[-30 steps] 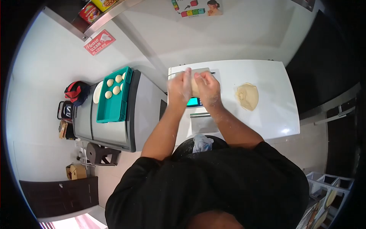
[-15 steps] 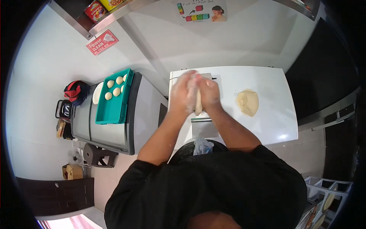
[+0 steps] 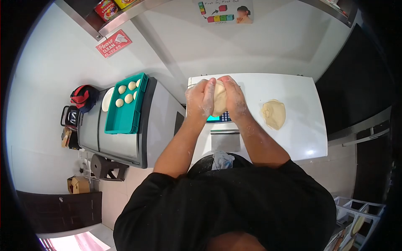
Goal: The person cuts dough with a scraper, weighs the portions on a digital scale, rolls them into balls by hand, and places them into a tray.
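A pale piece of dough (image 3: 219, 99) is held between my two floury hands, above a digital scale (image 3: 225, 117) whose lit display and keypad show below it. My left hand (image 3: 201, 99) is closed around the dough's left side, its thumb along the near face. From the right, my right hand (image 3: 235, 98) wraps the other side, fingertips meeting near the top. Most of the scale is hidden by hands and dough. A larger flattened lump of dough (image 3: 274, 114) lies on the white table to the right. Nearer my body rests a flat metal dough scraper (image 3: 225, 141).
On a grey-lidded chest freezer (image 3: 121, 149) at left sits a teal tray (image 3: 122, 122) with several dough balls (image 3: 119, 102). A white plate (image 3: 107, 99) is beside it. A cloth (image 3: 222, 160) lies at my waist. A metal-edged shelf (image 3: 121, 23) overhangs the far wall.
The hands were blurred and pressed tightly with the dough narrow between them; now they are steadier and farther apart, showing the dough's rounded face. The scale's lit display has come into view.
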Action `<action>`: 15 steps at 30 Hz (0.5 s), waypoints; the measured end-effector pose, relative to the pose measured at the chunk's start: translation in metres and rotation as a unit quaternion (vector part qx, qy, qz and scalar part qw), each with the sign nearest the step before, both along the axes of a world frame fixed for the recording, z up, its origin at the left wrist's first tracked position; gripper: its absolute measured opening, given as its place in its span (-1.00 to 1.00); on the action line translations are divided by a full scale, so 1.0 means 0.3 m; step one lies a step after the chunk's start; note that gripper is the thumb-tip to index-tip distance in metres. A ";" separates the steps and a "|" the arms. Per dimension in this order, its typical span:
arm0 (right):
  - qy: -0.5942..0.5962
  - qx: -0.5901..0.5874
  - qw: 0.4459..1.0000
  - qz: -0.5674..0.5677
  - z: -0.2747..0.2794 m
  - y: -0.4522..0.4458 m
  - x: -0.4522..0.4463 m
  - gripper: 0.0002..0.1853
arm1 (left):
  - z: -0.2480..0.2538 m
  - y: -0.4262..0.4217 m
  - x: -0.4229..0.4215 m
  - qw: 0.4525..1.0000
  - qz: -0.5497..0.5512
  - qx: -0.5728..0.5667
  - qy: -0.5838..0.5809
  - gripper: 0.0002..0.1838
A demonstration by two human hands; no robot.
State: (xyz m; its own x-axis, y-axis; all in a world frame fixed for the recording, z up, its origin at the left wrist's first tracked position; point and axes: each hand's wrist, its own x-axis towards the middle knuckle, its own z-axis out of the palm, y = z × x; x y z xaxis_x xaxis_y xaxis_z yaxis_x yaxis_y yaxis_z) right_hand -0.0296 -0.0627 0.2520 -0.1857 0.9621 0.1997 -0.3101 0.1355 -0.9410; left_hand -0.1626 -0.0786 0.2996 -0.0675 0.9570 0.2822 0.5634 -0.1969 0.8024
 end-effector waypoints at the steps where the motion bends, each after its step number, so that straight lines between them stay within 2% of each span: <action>1: 0.042 -0.011 0.999 -0.016 0.006 -0.013 -0.020 -0.45 | -0.009 -0.013 0.008 1.000 0.000 -0.002 -0.002 -0.56; 4: 0.136 -0.013 0.990 -0.029 0.047 -0.024 -0.067 -0.36 | -0.029 -0.030 0.014 0.993 -0.007 -0.003 -0.120 -0.43; 5: 0.185 -0.006 0.982 -0.027 0.063 -0.030 -0.076 -0.32 | -0.032 -0.024 0.013 0.993 -0.006 -0.004 -0.120 -0.43; 6: 0.234 0.001 0.972 -0.023 0.068 -0.035 -0.081 -0.28 | -0.032 -0.011 0.007 0.971 -0.008 -0.061 -0.232 -0.38; 8: 0.255 0.017 0.966 0.023 0.041 -0.035 -0.089 -0.26 | -0.031 0.007 -0.007 0.882 -0.012 -0.169 -0.440 -0.29; 9: 0.274 0.038 0.959 0.067 0.023 -0.027 -0.092 -0.24 | -0.042 0.009 -0.007 0.884 -0.014 -0.167 -0.437 -0.29; 10: 0.291 0.060 0.948 0.111 0.010 -0.016 -0.097 -0.22 | -0.070 0.010 -0.007 0.927 -0.008 -0.095 -0.362 -0.28; 11: 0.293 0.063 0.948 0.112 0.002 -0.004 -0.106 -0.22 | -0.089 0.006 -0.006 0.959 0.000 -0.021 -0.284 -0.28; 12: 0.259 0.074 0.961 0.060 -0.004 0.015 -0.118 -0.24 | -0.103 0.010 -0.011 0.978 0.009 0.053 -0.202 -0.27; 14: 0.190 0.089 0.977 -0.047 -0.022 0.042 -0.137 -0.28 | -0.112 0.024 -0.040 0.981 0.034 0.015 -0.192 -0.29; 15: 0.189 0.084 0.977 -0.046 -0.043 0.037 -0.140 -0.28 | -0.119 0.016 -0.057 0.980 0.060 -0.029 -0.185 -0.32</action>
